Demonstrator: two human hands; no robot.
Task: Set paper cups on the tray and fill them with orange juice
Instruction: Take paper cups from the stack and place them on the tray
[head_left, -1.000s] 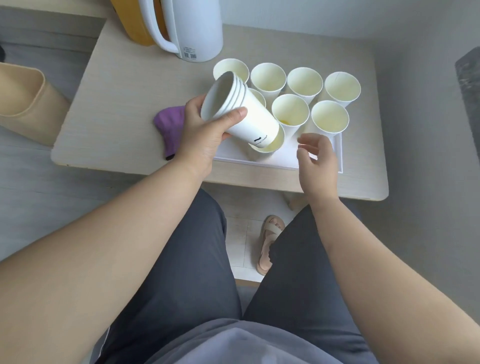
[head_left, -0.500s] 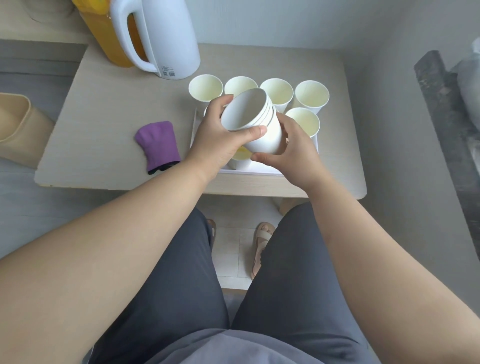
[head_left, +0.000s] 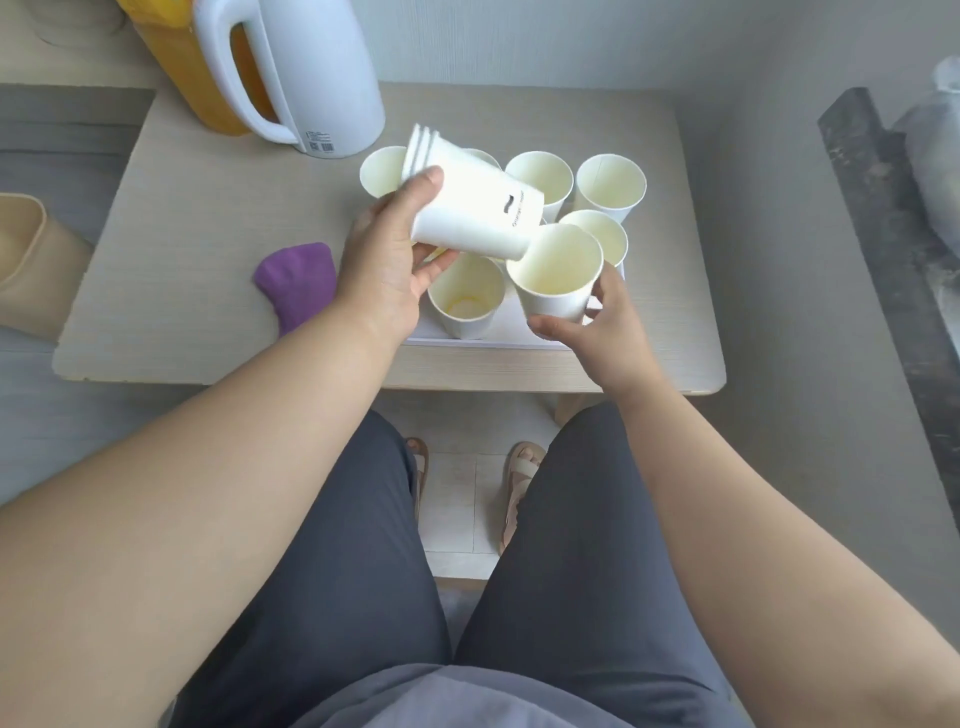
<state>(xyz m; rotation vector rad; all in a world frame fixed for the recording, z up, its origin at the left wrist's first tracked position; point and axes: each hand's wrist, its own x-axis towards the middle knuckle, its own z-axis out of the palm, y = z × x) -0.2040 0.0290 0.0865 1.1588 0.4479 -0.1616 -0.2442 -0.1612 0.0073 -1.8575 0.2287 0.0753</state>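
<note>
Tabletop tray (head_left: 470, 340); right hand (head_left: 605, 317) grips white, empty cup (head_left: 556, 280).

Bare-armed person in dark, loose clothing

Dark charcoal-grey fabric trousers (head_left: 332, 597), a lighter grey fabric top hem (head_left: 415, 701), tan open-toed strap sandals (head_left: 519, 478); both forearms uncovered, no sleeves showing.

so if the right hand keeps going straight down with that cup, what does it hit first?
Probably bare tray. The right hand holds the single cup over the near right corner, beside the cup with juice residue. Depth is unclear.
</note>
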